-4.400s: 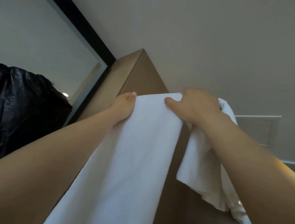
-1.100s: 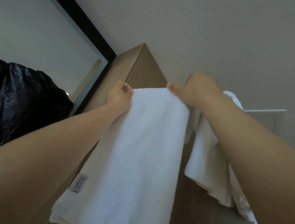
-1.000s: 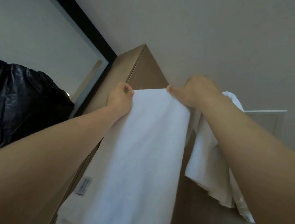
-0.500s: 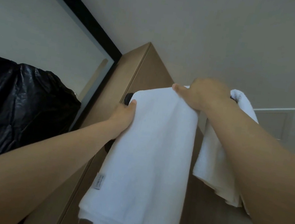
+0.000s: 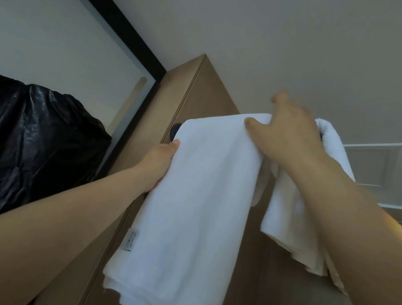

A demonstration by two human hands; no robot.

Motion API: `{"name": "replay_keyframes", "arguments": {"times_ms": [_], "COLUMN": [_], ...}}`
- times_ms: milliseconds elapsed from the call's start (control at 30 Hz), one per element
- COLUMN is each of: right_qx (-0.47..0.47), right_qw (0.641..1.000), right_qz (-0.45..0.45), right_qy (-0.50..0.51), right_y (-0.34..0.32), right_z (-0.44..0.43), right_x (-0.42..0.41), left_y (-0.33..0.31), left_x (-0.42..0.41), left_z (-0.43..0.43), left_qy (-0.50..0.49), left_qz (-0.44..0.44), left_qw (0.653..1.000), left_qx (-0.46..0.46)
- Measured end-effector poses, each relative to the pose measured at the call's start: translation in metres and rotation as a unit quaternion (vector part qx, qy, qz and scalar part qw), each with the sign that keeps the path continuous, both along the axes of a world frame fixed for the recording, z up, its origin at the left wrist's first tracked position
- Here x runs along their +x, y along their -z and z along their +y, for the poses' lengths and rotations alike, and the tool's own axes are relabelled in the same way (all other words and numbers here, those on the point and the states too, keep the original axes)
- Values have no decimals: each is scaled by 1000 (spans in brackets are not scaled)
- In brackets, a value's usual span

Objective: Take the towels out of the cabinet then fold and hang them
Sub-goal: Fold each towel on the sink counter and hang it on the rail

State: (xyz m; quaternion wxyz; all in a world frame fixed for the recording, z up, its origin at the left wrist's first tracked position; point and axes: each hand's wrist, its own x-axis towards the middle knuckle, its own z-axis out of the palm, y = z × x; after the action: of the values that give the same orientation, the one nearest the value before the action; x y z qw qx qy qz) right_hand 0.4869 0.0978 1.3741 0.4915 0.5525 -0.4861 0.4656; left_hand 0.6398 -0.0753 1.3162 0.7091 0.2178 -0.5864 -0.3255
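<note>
I seem to be hanging: my left hand point(image 5: 159, 162) grips the edge of the folded towel point(image 5: 195, 203) draped at frame centre, my right hand point(image 5: 287, 136) rests open-fingered on top, and squaring it comes next.

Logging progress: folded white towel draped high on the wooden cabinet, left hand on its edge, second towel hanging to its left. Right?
Not quite: the head view shows the second towel hanging to the right of the folded white towel, not its left. The rest holds: left hand on its edge, high on the wooden cabinet.
</note>
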Motion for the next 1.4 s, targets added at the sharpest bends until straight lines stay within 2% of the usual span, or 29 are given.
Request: {"name": "replay_keyframes", "arguments": {"times_ms": [67,133,267,400,567,800,1033,1233,1400], "right_qx": [-70,-79,35,87,89,-4,-16,13,47], "right_qw": [995,990,987,979,987,994,997,999,999], "right_qz": [12,14,-33,-43,45,97,76,35,-4], "right_qy": [-75,-117,-152,-179,-127,-56,-21,-17,17], "right_y": [25,48,61,49,47,23,-10,-25,-33], "right_z": [7,11,5,-1,0,3,5,-2,-9], "right_x": [-6,-10,-15,-12,-16,-16,-8,-4,-3], "left_y": [1,2,6,18,15,-16,-50,-60,-62], "left_x": [-2,-3,0,5,10,9,5,-5,-8], "left_z": [1,1,0,3,12,16,9,-2,-6], "left_qy": [-14,-32,-60,-42,-12,-36,-63,-79,-137], "left_qz": [2,-1,11,21,71,102,114,123,135], "left_qw": [1000,999,998,998,996,992,989,987,976], "left_qx": [-6,-5,-27,-47,-44,-64,-74,-72,-105]}}
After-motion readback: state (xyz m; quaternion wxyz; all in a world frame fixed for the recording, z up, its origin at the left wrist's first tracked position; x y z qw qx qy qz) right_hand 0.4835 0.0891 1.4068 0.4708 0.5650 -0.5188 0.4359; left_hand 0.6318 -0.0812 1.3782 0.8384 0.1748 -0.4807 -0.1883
